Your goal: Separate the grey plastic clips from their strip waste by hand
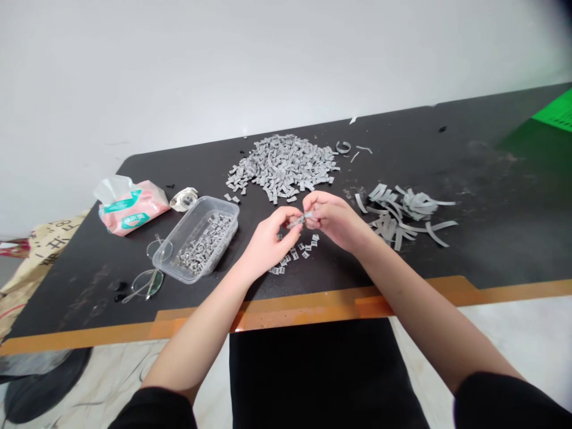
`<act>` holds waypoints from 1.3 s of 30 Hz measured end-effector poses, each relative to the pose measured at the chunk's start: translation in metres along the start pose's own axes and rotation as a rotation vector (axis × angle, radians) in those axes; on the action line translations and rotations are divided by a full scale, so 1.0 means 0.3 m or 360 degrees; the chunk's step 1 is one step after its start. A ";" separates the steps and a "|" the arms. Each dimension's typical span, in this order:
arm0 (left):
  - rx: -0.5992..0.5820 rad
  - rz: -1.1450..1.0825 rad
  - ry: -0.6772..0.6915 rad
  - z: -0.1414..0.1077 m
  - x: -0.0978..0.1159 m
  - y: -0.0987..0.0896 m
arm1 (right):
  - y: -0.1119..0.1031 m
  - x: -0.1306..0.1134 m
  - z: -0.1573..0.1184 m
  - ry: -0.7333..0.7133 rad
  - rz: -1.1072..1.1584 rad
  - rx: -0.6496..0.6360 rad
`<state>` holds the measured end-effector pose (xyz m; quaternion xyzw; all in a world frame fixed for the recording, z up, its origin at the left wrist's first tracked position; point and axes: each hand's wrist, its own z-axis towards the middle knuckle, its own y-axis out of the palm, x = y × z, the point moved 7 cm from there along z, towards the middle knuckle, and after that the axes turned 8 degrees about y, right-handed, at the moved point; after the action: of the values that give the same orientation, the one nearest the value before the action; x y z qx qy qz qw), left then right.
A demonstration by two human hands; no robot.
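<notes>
My left hand (271, 239) and my right hand (336, 220) meet above the table's middle, fingertips pinched together. Between them is a small grey strap piece (307, 215), apparently with a little buckle at its left end; the fingers partly hide it. Several loose grey buckles (294, 255) lie on the table just below my hands. Beyond my fingers spreads a big heap of short grey strap pieces (286, 164). Left of my left hand stands a clear plastic box (172, 262) with many small grey buckles (203, 244) inside.
Longer grey strips (415, 205) lie in a loose bunch on the right. A tissue pack (134, 208), a roundish white item (184, 199) and eyeglasses (149, 285) are at the left. Orange tape (308, 310) runs along the black table's (504, 232) front edge. A green sheet (556, 112) is at far right.
</notes>
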<state>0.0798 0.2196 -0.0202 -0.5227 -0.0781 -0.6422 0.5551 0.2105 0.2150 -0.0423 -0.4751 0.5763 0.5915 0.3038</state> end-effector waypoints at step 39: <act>-0.0083 -0.1250 -0.0321 -0.002 0.028 0.020 | 0.081 0.063 -0.036 0.0343 0.0053 -0.0844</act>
<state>0.0856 0.2118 -0.0169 -0.5274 -0.3097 -0.7527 0.2436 0.1839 0.1973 -0.0488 -0.5885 0.4382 0.6727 0.0962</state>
